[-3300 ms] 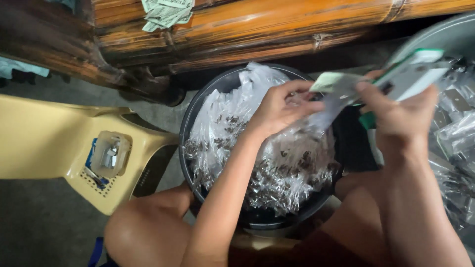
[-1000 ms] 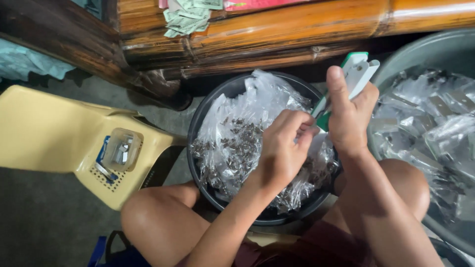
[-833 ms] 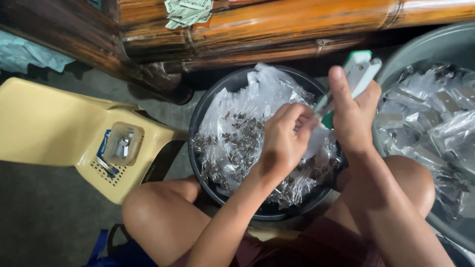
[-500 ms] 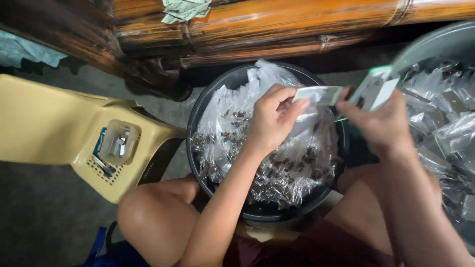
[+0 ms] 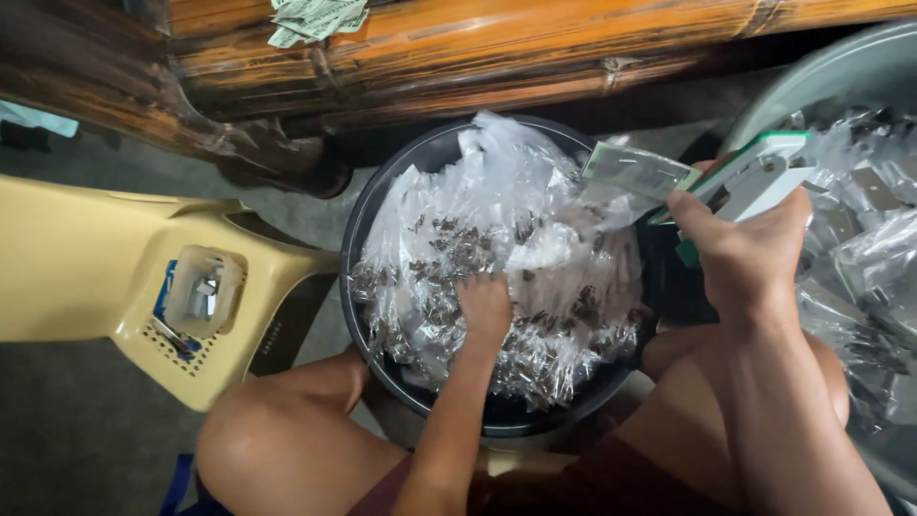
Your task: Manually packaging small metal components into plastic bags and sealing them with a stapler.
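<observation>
A dark round basin [image 5: 355, 250] between my knees is heaped with several small clear plastic packets [image 5: 497, 239] holding dark bits. My left hand [image 5: 484, 308] is pressed down into the heap, its fingers closed among the packets. My right hand [image 5: 740, 250] is raised over the basin's right edge and grips a white and green stapler [image 5: 755, 177]. A small packet with a grey-green paper header [image 5: 638, 172] hangs from the stapler's mouth.
At the right stands a grey tub [image 5: 812, 81] with several finished packets [image 5: 874, 244]. At the left a cream plastic chair [image 5: 86, 258] carries a small clear box [image 5: 202, 291]. A bamboo bench [image 5: 478, 43] with folded paper [image 5: 315, 17] runs across the top.
My left hand let go of the headed packet and dropped down into the basin's heap. My right hand stayed raised with the stapler, the packet now hanging from it.
</observation>
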